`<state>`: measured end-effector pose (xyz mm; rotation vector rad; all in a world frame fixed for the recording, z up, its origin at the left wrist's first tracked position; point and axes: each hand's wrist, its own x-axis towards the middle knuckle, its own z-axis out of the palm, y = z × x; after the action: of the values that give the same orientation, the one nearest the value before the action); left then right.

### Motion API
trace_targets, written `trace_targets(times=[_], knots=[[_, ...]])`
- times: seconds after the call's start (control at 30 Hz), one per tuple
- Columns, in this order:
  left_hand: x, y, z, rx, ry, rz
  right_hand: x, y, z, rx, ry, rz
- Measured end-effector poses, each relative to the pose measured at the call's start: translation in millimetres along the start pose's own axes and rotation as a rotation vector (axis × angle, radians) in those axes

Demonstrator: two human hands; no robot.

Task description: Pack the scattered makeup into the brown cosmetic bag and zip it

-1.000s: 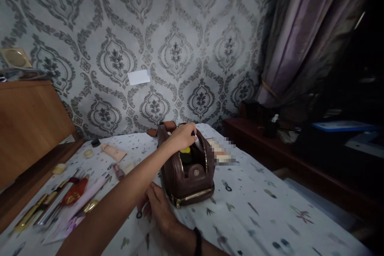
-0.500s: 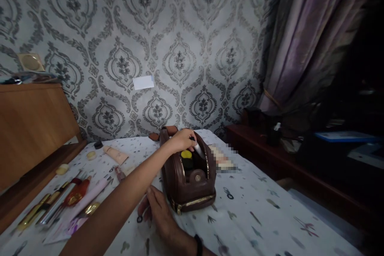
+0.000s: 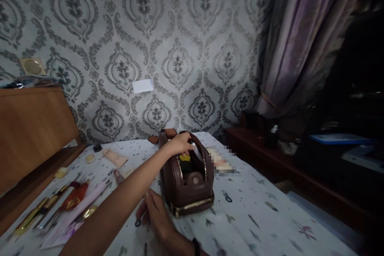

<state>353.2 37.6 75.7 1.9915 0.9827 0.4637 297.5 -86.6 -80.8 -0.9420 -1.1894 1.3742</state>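
A brown leather bag (image 3: 187, 192) with gold zips stands unzipped at the top. My left hand (image 3: 179, 145) reaches in from the left over its opening, fingers closed on a small white object (image 3: 197, 151) with a dark end; its kind is unclear. Below that hand, a yellow-topped dark item (image 3: 185, 165) shows inside the bag. My right hand (image 3: 158, 213), a dark band at the wrist, rests on the sheet left of the bag under my left forearm. Its fingers are loosely curved and apart, holding nothing visible.
Cosmetics lie at left: a beige tube (image 3: 115, 157), a pink tube (image 3: 90, 199), an amber bottle (image 3: 75, 197), small jars and several slim tubes. The patterned sheet (image 3: 246, 216) ends beside a dark red ledge (image 3: 240, 136). A wooden headboard (image 3: 33, 128) stands at left.
My left hand and the white object sit slightly lower in the bag's opening, and the fingers cover more of the yellow top. The right hand stays beside the bag. The view shifts slightly.
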Motion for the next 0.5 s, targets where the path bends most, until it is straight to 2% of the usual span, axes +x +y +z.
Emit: trace_targets(times=[0.33,0.5], knots=[[-2.4,-3.7,-6.1,0.115,0.086,0.047,5.4,11.1,1.6,0.041,0.021,-0.001],[1.0,-8.2,-0.2,0.203,0.112,0.156,7.0,9.6,2.5,0.021,0.002,0.005]])
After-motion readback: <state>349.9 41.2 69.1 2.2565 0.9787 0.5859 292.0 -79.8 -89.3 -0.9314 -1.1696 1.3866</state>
